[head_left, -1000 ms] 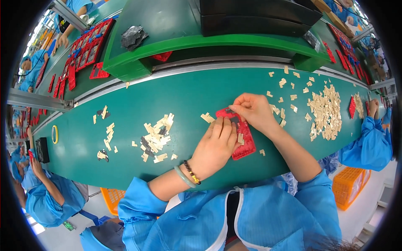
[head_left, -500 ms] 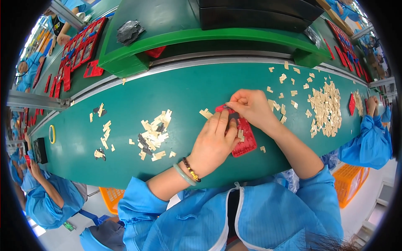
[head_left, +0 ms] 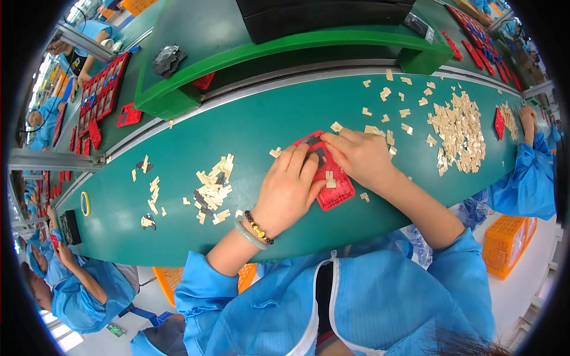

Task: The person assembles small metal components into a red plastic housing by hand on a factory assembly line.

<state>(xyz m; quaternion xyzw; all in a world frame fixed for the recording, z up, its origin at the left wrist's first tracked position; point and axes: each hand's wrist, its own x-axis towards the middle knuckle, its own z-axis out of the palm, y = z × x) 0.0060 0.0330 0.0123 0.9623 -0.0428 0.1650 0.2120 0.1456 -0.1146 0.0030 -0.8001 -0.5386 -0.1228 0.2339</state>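
Case (head_left: 337, 194) is laid on the table (head_left: 249, 124), steadied against sliding, it seems, by the left hand (head_left: 284, 188), spread open at nine o'clock; up at twelve, it's met by the right hand (head_left: 365, 157), any pinch impossible to tell.

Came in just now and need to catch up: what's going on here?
A person works on a red plastic panel at a green table. The left hand lies over its left edge, and the right hand touches its upper end. A pale notched piece sits on its lower half. A big pile of pale pieces lies right, a smaller pale-and-dark pile left.
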